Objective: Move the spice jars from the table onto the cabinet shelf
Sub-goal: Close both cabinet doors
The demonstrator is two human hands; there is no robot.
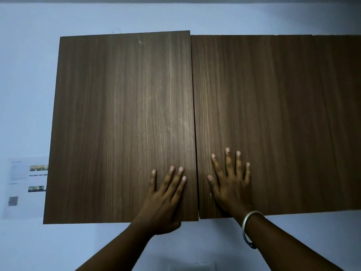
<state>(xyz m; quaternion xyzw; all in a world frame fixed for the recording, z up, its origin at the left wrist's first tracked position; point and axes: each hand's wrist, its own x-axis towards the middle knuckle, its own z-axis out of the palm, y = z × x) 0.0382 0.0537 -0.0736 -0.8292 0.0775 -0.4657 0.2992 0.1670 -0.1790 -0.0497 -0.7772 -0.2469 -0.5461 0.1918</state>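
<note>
A dark brown wood-grain wall cabinet [195, 114] hangs on a pale blue wall [29, 75], and everything here sits against it. Its left door [121, 124] stands slightly proud of the right door [273, 124], with a thin dark gap running between the two panels.

The left hand [166, 200] lies flat on the lower right corner of the left door, fingers [172, 178] spread and released, grasping nothing; its thumb curls under the door's bottom edge. The right hand [230, 184] lies flat on the lower left part of the right door, just across the gap, its fingers [227, 163] splayed open and also holding nothing. A silver metal bangle [248, 225] circles the right wrist just below the cabinet's bottom edge.

To the left of the cabinet, a white printed sheet with small photos [21, 184] is stuck to the wall, partly tucked behind the left door.

The spice jars, the cabinet shelf and the desk are out of view.
</note>
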